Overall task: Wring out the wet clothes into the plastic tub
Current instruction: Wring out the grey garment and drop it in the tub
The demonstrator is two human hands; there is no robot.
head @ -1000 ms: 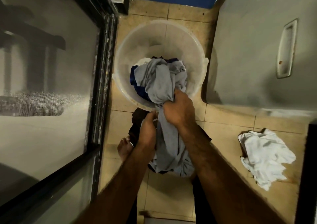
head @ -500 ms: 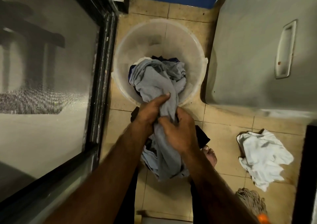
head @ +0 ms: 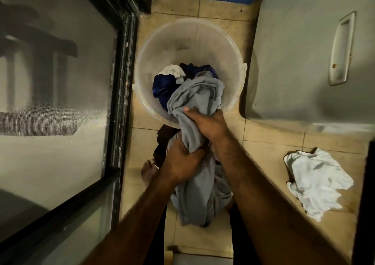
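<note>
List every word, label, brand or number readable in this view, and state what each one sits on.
None: no text can be read anywhere in this view.
Plastic tub: a faint grey patch on its inner wall, too blurred to tell whether it is a label.
Grey garment, white cloth on the floor, grey panel: no print or marking shows.
</note>
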